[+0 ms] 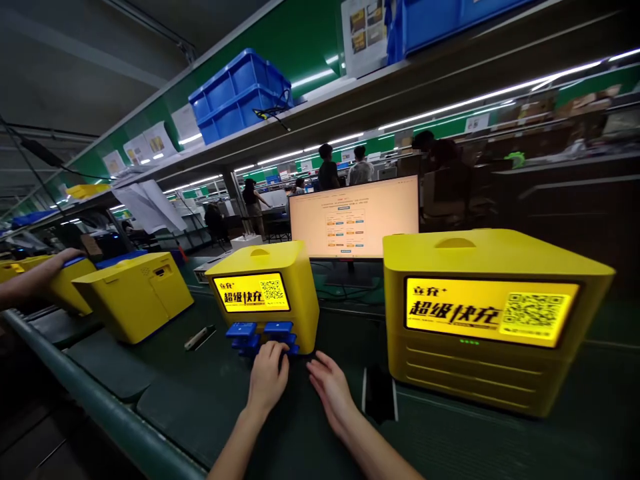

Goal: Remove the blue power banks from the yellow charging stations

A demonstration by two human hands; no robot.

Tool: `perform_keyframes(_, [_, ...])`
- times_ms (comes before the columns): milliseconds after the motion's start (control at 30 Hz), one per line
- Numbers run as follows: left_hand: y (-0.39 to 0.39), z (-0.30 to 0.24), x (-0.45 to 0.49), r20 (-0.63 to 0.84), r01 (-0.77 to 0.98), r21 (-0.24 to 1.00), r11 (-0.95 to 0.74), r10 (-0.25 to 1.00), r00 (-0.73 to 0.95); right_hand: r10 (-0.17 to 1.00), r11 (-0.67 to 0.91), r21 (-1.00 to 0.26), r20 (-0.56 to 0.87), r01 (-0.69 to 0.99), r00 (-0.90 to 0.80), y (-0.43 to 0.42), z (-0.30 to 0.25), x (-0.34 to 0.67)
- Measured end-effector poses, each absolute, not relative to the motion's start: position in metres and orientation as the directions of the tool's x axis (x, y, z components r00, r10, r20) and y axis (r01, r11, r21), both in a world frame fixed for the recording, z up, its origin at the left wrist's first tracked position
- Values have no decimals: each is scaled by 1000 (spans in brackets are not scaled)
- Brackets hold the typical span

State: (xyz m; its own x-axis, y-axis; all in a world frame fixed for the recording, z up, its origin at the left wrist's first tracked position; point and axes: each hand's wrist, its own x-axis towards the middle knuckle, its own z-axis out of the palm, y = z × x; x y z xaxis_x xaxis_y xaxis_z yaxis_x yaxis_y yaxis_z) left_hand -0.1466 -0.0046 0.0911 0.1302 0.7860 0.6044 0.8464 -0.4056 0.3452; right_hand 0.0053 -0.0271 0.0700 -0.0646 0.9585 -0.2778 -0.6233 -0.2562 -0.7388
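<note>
Curling at blue blocks (279,327), lower center, a person's left hand (269,375) — grip unclear — sits near the loosely open right hand (331,387).

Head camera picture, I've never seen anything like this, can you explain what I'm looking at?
No robot here: these are a person's two bare hands, seen from a camera on their head. The left hand is at the blue blocks by the front of the middle yellow box; its grip is unclear. The right hand is open, holding nothing visible. A lit yellow box stands on the dark green surface to the right, more yellow boxes to the left, and a monitor behind. Far left is a co-worker's hand.
</note>
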Motion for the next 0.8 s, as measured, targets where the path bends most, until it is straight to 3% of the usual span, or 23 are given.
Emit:
perform_keyframes(100, [6, 103, -154, 626, 853, 264, -450, 753, 203, 964, -257, -802, -254, -539, -82, -59, 56, 76])
perform_keyframes(200, [16, 121, -157, 673, 873, 222, -435, 716, 185, 967, -215, -867, -254, -449, 28, -92, 47, 174])
perform_keyframes(300, [25, 151, -120, 600, 852, 332, -404, 788, 139, 946, -113, -953, -189, -280, 263, -112, 64, 274])
perform_keyframes(400, [31, 193, -35, 460, 589, 687, -426, 882, 100, 823, 64, -992, -10, -111, 568, -113, 109, 340])
perform_keyframes(467, [34, 222, 31, 356, 241, 892, -383, 922, 149, 765, 183, -982, 115, -43, 634, -104, 142, 355])
perform_keyframes(500, [36, 234, 60, 257, 69, 959, -276, 944, 205, 774, 222, -974, 154, -34, 614, -98, 155, 356])
perform_keyframes(600, [35, 257, 111, 169, -149, 980, -130, 942, 290, 822, 265, -963, 195, -57, 535, -89, 176, 341])
perform_keyframes(800, [-43, 229, 64, 299, -259, 940, -223, 905, 303, 683, 394, -910, 196, -129, 704, -127, 143, 328])
